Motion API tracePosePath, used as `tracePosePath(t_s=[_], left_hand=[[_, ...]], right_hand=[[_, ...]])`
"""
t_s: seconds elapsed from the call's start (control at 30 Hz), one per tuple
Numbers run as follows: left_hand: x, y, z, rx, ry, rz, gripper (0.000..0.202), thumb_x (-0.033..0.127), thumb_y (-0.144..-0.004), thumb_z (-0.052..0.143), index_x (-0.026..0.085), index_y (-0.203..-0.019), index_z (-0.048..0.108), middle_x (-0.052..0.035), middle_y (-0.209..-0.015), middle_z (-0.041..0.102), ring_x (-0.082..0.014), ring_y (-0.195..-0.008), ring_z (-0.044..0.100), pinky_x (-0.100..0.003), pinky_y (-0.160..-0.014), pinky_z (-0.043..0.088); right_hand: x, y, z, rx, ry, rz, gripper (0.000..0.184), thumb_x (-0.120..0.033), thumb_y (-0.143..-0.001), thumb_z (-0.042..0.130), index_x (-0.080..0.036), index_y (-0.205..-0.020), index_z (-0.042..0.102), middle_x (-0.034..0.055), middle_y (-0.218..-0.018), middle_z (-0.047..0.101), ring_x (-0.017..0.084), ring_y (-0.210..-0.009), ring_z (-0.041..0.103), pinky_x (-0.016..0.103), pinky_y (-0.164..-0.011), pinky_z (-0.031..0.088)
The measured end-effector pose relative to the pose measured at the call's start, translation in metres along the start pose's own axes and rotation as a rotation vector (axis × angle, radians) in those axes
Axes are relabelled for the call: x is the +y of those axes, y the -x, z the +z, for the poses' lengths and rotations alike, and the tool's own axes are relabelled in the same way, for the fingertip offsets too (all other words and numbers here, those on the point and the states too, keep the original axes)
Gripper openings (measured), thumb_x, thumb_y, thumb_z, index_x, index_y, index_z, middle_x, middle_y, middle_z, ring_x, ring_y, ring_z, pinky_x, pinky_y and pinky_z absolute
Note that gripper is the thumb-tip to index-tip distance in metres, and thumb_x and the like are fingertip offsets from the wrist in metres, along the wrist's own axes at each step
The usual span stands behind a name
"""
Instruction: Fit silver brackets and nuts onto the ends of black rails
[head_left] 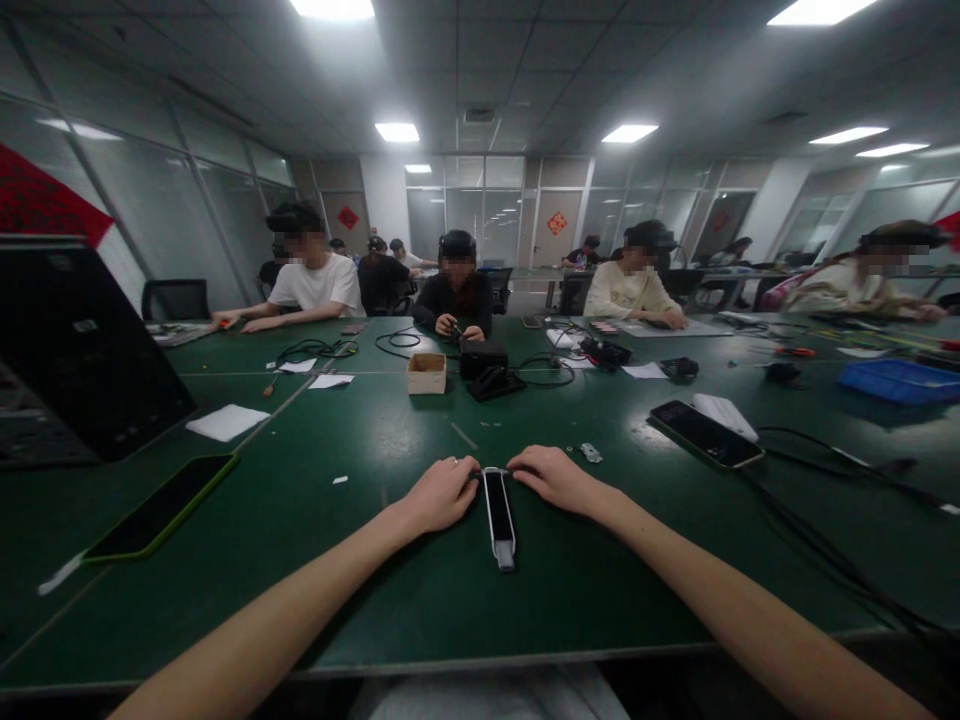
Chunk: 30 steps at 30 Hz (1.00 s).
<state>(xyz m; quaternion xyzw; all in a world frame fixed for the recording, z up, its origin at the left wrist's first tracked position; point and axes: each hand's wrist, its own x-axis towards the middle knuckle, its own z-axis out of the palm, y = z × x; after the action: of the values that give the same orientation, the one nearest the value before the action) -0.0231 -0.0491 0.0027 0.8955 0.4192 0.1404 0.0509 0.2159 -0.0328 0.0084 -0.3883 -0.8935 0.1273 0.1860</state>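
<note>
A narrow black-and-white stick-shaped device (498, 515) with a metal plug at its near end lies lengthwise on the green table (420, 600), in front of me. My left hand (442, 493) rests curled against its far left end, fingers pinching there. My right hand (553, 476) rests curled against its far right end, fingertips touching the device. A small metal piece (591, 452) lies just beyond my right hand.
A phone in a green case (161, 507) lies at left, a dark phone (705, 433) at right with cables (825, 545) trailing. A small cardboard box (427, 373), black device (487, 368), blue tray (900, 380) and large dark monitor (82, 350) stand around. Several people sit at the far side.
</note>
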Motion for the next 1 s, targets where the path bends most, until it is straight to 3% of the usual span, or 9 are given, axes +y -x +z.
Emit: tracePosePath(t_s=[0.37, 0.7, 1.0], left_hand=[[-0.0003, -0.0004, -0.0018, -0.022, 0.034, -0.026, 0.020, 0.022, -0.096, 0.035, 0.017, -0.106, 0.052, -0.0082, -0.096, 0.061, -0.0212, -0.088, 0.058, -0.032, -0.077, 0.045], [-0.0022, -0.0027, 0.0006, -0.017, 0.043, -0.053, 0.024, 0.022, -0.098, 0.032, 0.017, -0.100, 0.055, -0.0081, -0.094, 0.062, -0.0207, -0.085, 0.059, -0.031, -0.075, 0.046], [-0.0030, -0.0045, 0.0036, -0.019, 0.022, -0.062, 0.024, 0.023, -0.097, 0.032, 0.017, -0.101, 0.055, -0.0080, -0.093, 0.064, -0.0214, -0.087, 0.060, -0.032, -0.078, 0.046]], right_hand=[[0.0037, 0.0006, 0.0027, -0.021, -0.055, 0.049, 0.023, -0.030, -0.091, 0.050, -0.020, -0.106, 0.065, 0.0050, -0.103, 0.067, 0.019, -0.093, 0.061, 0.032, -0.083, 0.047], [0.0010, 0.0003, 0.0056, 0.041, -0.146, 0.083, 0.022, -0.030, -0.089, 0.054, -0.021, -0.105, 0.067, 0.0033, -0.104, 0.068, 0.018, -0.093, 0.062, 0.032, -0.085, 0.047], [0.0010, -0.0007, 0.0093, 0.096, -0.260, 0.154, 0.019, -0.031, -0.084, 0.061, -0.021, -0.098, 0.069, 0.0013, -0.092, 0.071, 0.016, -0.080, 0.065, 0.027, -0.073, 0.051]])
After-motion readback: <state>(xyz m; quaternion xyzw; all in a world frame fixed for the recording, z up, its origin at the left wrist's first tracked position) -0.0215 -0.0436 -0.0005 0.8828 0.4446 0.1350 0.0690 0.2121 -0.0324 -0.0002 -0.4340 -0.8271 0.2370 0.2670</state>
